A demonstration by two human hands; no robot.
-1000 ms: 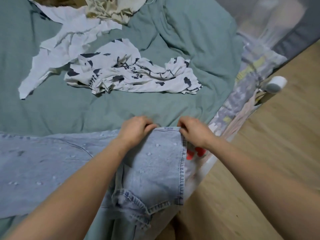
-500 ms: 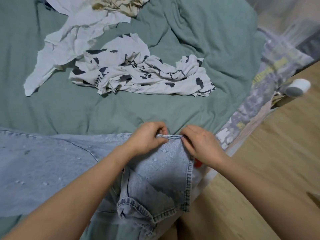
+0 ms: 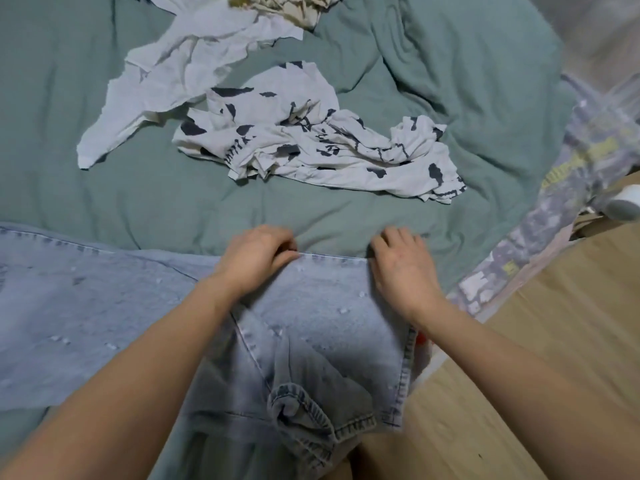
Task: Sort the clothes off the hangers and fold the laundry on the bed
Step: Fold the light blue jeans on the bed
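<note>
Pale blue jeans lie flat along the near edge of the bed, legs running left, the waistband hanging over the bed's corner. My left hand grips the far edge of the denim with curled fingers. My right hand holds the same edge at its right corner, fingers bent over it. Further back lie a crumpled white garment with dark blotches, a plain white garment and a cream one at the top edge.
A grey-green cover spreads over the bed. A patterned sheet hangs down the bed's right side. Wooden floor lies to the right, with a white roll-shaped object on it.
Both hands have carried the denim edge further onto the bed and moved apart along it, so the cloth between them lies flatter and wider.
</note>
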